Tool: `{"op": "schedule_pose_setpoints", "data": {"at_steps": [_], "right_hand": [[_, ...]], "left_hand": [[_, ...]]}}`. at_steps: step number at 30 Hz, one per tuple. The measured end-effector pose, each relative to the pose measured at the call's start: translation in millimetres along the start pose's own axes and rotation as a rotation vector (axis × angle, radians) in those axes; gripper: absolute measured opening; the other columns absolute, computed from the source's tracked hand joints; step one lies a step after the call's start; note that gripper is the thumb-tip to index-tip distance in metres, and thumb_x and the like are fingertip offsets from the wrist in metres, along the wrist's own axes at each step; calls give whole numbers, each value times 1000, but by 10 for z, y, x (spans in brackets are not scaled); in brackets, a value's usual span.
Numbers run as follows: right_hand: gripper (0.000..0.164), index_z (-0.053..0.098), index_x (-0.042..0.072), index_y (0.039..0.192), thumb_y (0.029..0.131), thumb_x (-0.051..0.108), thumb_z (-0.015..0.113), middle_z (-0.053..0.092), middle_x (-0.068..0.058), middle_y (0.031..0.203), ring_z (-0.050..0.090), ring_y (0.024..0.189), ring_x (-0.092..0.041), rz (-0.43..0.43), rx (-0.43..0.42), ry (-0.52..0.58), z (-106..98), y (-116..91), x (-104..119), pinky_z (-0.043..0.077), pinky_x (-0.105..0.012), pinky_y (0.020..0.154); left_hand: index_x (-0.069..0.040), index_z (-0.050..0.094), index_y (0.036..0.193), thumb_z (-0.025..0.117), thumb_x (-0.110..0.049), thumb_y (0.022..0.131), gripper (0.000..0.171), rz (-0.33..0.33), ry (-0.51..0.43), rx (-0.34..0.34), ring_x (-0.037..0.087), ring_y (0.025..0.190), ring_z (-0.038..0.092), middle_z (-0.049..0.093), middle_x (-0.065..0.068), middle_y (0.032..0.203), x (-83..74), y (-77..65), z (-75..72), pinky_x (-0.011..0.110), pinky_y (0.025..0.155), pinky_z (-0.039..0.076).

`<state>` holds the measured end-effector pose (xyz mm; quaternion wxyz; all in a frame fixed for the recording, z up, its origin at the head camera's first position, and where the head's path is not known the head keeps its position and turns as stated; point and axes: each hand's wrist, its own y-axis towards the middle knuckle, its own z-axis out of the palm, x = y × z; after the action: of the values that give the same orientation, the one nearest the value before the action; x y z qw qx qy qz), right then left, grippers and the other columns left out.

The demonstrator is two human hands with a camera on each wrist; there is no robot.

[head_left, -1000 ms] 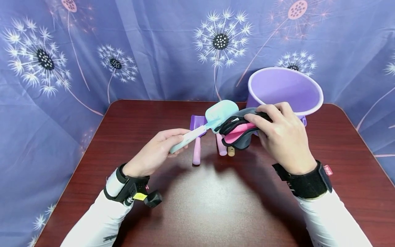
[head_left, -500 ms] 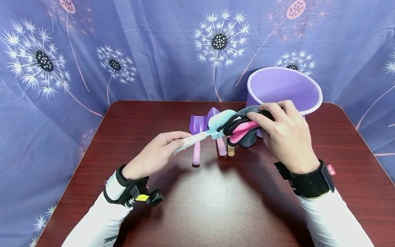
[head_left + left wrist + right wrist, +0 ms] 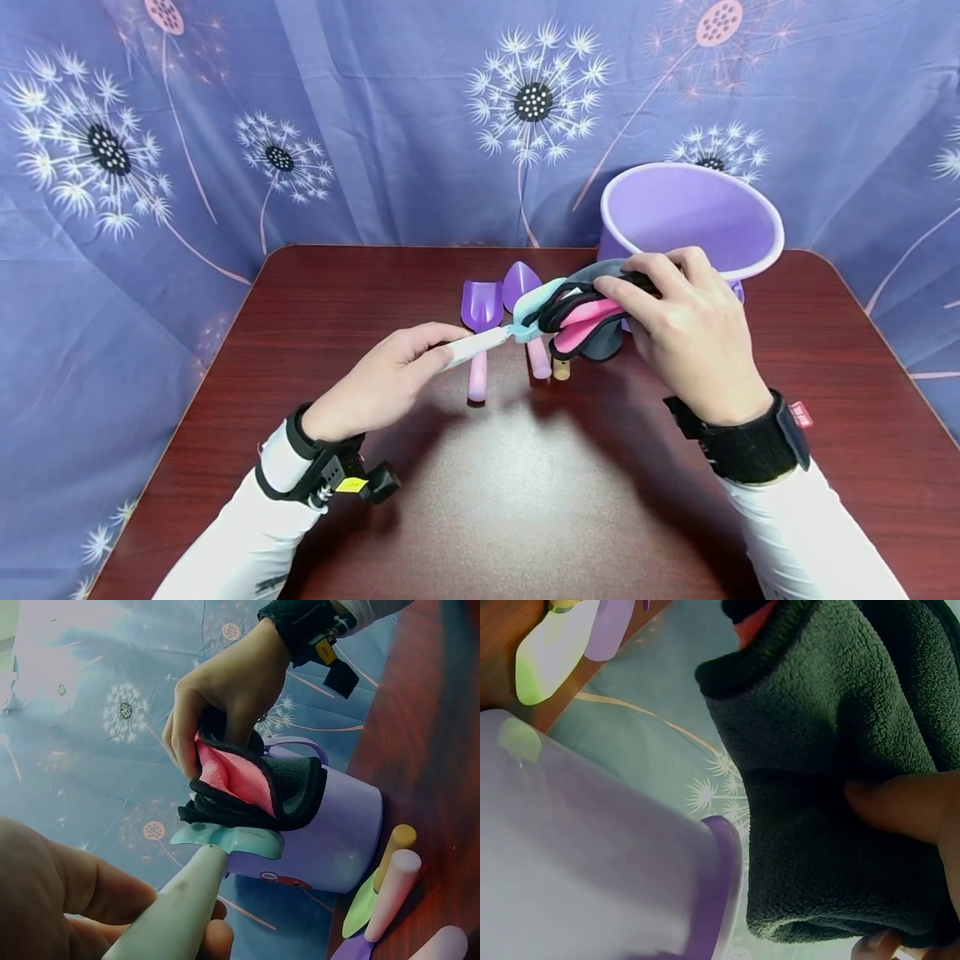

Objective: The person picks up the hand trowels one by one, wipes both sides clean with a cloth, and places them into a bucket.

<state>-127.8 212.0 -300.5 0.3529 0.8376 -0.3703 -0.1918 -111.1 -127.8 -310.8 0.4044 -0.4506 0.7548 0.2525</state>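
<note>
My left hand (image 3: 390,375) grips the pale handle of a toy shovel with a light blue blade (image 3: 531,307), held up over the table. In my right hand (image 3: 693,333) is a folded cloth (image 3: 832,787), dark grey and pink with black edging, pinched between thumb and fingers. The cloth's lower end lies against the shovel's blade, hiding part of it. From the left wrist view, the blue blade (image 3: 232,838) shows right under the bunched cloth (image 3: 247,780).
A purple bucket (image 3: 611,242) stands at the back right of the dark red table (image 3: 480,500). Two purple shovels with pink handles (image 3: 482,304) lie at the back middle. Beside them lies a green-bladed shovel (image 3: 360,907) with a tan handle. A blue flowered curtain (image 3: 420,125) hangs behind.
The shovel's blade has turned from facing up to nearly edge-on, its handle swinging flatter and slightly right. The left hand has rolled with it, while the right hand and cloth stay nearly in place.
</note>
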Motion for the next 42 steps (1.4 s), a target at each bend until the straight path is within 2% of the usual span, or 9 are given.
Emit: {"op": "schedule_pose_setpoints", "data": {"at_steps": [11, 22, 26, 32, 42], "right_hand": [[31, 78, 9, 118, 93, -8, 71, 69, -20, 114, 56, 92, -48, -49, -15, 7, 63, 46, 95, 49, -58, 76], [32, 78, 11, 121, 95, -5, 68, 68, -19, 116, 58, 96, -45, -73, 7, 41, 95, 60, 184, 52, -57, 82], [32, 78, 11, 121, 94, -3, 67, 68, -18, 115, 58, 95, -44, -79, 6, 66, 104, 39, 220, 53, -56, 78], [31, 78, 12, 120, 97, 0, 62, 69, -17, 114, 59, 94, -42, -90, 3, 88, 122, 0, 279, 52, -52, 74], [30, 78, 12, 121, 99, 4, 59, 69, -15, 115, 58, 93, -40, -94, 6, 118, 112, 5, 298, 50, -50, 70]], "left_hand": [[-19, 72, 133, 52, -17, 110, 31, 22, 40, -2, 20, 104, 57, 64, -2, 106, -7, 13, 35, 43, 92, 43], [-16, 68, 136, 53, -18, 111, 29, 60, 67, -7, 18, 106, 57, 65, 0, 115, -11, 37, 76, 43, 97, 45], [-18, 67, 136, 54, -20, 112, 28, 62, 74, 0, 18, 104, 56, 62, 1, 113, -6, 25, 100, 42, 93, 46], [-17, 66, 137, 52, -21, 113, 28, 60, 64, 9, 19, 102, 53, 58, 3, 112, 15, -16, 134, 41, 87, 44], [-18, 64, 141, 52, -24, 113, 31, 47, 8, 5, 20, 106, 54, 59, 1, 117, 6, -13, 141, 43, 90, 43]]}}
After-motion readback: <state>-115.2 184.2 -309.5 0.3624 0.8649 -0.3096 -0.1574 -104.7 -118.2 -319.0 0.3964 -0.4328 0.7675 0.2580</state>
